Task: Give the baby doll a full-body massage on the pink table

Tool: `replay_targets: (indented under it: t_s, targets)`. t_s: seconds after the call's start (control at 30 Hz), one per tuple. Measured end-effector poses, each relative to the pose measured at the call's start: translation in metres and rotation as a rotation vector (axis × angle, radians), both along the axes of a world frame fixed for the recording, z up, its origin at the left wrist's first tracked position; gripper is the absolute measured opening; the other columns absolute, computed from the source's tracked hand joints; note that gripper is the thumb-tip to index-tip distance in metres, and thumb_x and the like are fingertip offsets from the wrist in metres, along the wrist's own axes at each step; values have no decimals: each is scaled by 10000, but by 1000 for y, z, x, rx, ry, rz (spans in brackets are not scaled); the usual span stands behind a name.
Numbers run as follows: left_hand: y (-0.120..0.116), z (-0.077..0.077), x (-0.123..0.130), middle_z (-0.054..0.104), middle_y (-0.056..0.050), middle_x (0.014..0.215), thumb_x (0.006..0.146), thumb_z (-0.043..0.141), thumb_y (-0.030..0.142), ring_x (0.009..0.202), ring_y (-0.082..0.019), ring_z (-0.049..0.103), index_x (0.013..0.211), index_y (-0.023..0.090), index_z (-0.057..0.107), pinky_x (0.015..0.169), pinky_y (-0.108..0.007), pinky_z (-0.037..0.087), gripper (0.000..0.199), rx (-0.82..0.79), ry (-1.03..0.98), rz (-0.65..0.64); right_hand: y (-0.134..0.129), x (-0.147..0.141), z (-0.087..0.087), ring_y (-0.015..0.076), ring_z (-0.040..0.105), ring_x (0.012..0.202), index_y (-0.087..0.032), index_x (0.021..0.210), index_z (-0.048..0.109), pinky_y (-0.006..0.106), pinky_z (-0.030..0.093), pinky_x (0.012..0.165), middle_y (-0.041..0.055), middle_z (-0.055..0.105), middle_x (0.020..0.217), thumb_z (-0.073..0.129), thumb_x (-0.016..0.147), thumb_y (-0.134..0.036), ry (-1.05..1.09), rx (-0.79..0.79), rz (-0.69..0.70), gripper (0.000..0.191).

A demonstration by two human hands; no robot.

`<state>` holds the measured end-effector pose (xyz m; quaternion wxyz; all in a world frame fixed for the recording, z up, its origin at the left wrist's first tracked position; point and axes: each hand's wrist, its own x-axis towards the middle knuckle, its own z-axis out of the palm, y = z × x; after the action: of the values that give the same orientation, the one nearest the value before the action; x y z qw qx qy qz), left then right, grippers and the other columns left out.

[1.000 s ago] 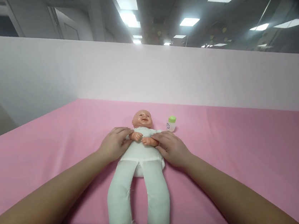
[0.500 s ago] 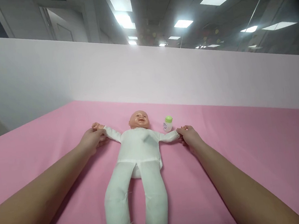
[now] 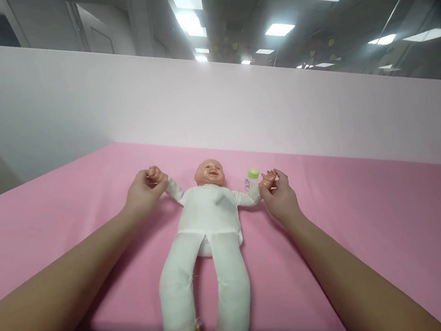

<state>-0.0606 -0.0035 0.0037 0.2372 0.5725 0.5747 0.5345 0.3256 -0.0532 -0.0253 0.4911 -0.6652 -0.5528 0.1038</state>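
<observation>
A baby doll [image 3: 208,209] in a white cloth suit lies face up, its legs toward me and its feet cut off by the lower picture edge. At the left, my left hand [image 3: 143,193] is closed round the doll's hand and wrist, with the thumb across it. On the other side, my right hand [image 3: 281,194] grips the doll's other wrist between thumb and fingers, and that small hand shows above my thumb. Both doll arms are spread and bent a little upward.
Just left of my right hand stands a small bottle [image 3: 252,178] with a green cap, partly behind the doll's sleeve. The pink padded surface [image 3: 354,224] ends at a white wall [image 3: 237,105] behind the doll.
Both doll hands have been raised and drawn a little inward by my hands. The doll's right-side hand now overlaps the view near the bottle. The camera view has shifted slightly.
</observation>
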Motion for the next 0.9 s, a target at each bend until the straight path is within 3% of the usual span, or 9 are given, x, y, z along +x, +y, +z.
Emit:
replay_targets:
  t_s: [0.1, 0.17, 0.27, 0.37, 0.53, 0.63, 0.73, 0.8, 0.9]
  targets:
    - [-27, 6, 25, 734, -49, 1172, 847, 702, 408, 981, -234, 708, 1174, 264, 639, 870, -346, 563, 363, 159, 215, -115, -17, -30, 7, 251, 721, 906, -236, 1559, 368, 401, 595, 798, 129, 684, 1309, 680, 878, -415, -105, 136, 181, 770]
    - [-38, 6, 37, 748, -41, 1161, 876, 671, 437, 996, -253, 702, 1170, 271, 684, 863, -361, 553, 339, 211, 434, -218, -28, -47, 10, 260, 703, 965, -241, 1446, 513, 411, 590, 830, 101, 708, 1251, 698, 877, -358, -242, 177, 307, 609]
    - [-41, 2, 43, 767, -33, 1128, 917, 620, 399, 1030, -269, 700, 1181, 278, 723, 895, -388, 540, 308, 274, 692, -405, -36, -61, 13, 254, 673, 1049, -263, 1194, 690, 428, 552, 942, 45, 747, 1133, 672, 906, -232, -468, 210, 543, 290]
    - [-35, -1, 39, 752, -34, 1241, 958, 547, 301, 1169, -263, 671, 1259, 276, 713, 1021, -404, 502, 345, 360, 771, -526, -38, -63, 13, 244, 648, 1129, -290, 1196, 728, 435, 517, 1026, 17, 753, 1168, 642, 944, -175, -569, 240, 685, 290]
    - [-29, -4, 34, 721, -59, 1328, 941, 551, 229, 1233, -261, 642, 1300, 232, 699, 1097, -431, 463, 388, 434, 840, -579, -35, -62, 10, 261, 633, 1182, -314, 1261, 732, 472, 515, 1053, 24, 739, 1238, 666, 943, -172, -573, 231, 674, 355]
    - [-26, -7, 33, 715, -56, 1336, 940, 587, 285, 1261, -272, 628, 1307, 241, 699, 1099, -426, 468, 386, 370, 734, -577, -36, -60, 11, 267, 648, 1172, -326, 1257, 730, 496, 521, 1046, 32, 738, 1239, 655, 951, -187, -519, 213, 670, 344]
    - [-22, -9, 27, 713, -39, 1336, 914, 667, 449, 1216, -287, 652, 1292, 288, 709, 1044, -403, 508, 413, 201, 537, -491, -32, -46, 14, 265, 689, 1093, -317, 1298, 694, 476, 576, 956, 51, 735, 1239, 687, 946, -291, -289, 163, 550, 353]
    - [-17, -10, 20, 724, -41, 1309, 887, 694, 530, 1168, -296, 675, 1284, 298, 707, 997, -394, 535, 460, 91, 381, -411, -24, -30, 14, 260, 710, 1039, -291, 1357, 640, 445, 608, 889, 68, 733, 1229, 720, 916, -373, -54, 137, 410, 456]
    - [-4, -11, 9, 753, -71, 1201, 886, 693, 523, 1074, -280, 715, 1196, 252, 708, 926, -377, 573, 412, -27, 115, -335, -5, 0, 7, 251, 731, 995, -247, 1408, 564, 423, 621, 888, 79, 747, 1151, 748, 873, -469, 254, 102, 200, 608]
